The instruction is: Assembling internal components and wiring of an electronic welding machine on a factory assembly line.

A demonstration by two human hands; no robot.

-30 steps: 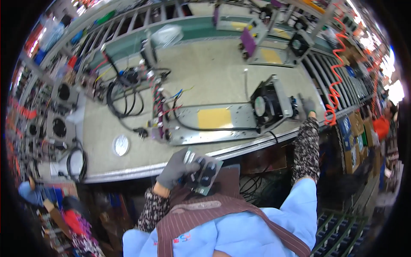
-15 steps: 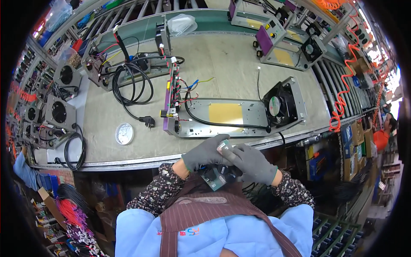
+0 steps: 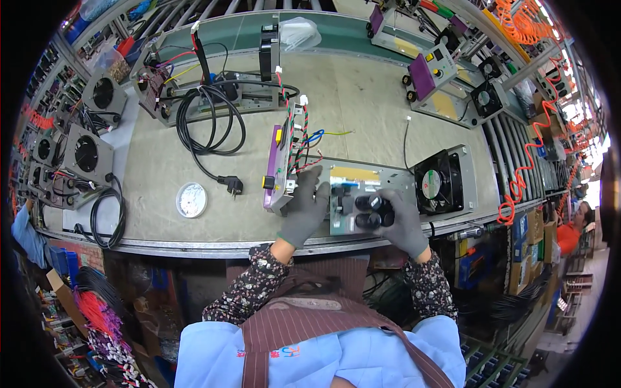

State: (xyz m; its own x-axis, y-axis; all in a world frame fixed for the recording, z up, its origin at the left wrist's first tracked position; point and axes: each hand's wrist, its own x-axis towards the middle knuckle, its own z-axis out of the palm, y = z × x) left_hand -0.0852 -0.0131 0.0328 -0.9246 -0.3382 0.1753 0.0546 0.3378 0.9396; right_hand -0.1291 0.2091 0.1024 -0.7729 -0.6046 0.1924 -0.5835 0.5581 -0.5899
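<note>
A green circuit board (image 3: pixel 343 223) with several black cylindrical capacitors (image 3: pixel 369 220) lies over the flat metal chassis (image 3: pixel 394 176). My right hand (image 3: pixel 405 226), in a grey glove, is closed around the capacitors at the board's right side. Also gloved in grey, my left hand (image 3: pixel 305 205) reaches to the chassis beside the purple front panel (image 3: pixel 274 158), its fingers apart and nothing visible in them. Twisted red, green and black wires (image 3: pixel 304 129) rise from the panel, close to a blue and a yellow-green wire. A black fan (image 3: pixel 442 184) stands at the chassis's right end.
On the bench's left lie a coiled black power cable (image 3: pixel 200 123) with a plug and a round white dish (image 3: pixel 191 200). A partly wired chassis (image 3: pixel 152 97) stands behind. More purple-fronted units (image 3: pixel 424 76) sit at the far right, near an orange coiled hose (image 3: pixel 515 194).
Both hands have moved forward from near my body to the chassis, carrying the circuit board over it. My left hand has come off the board. The view has shifted slightly.
</note>
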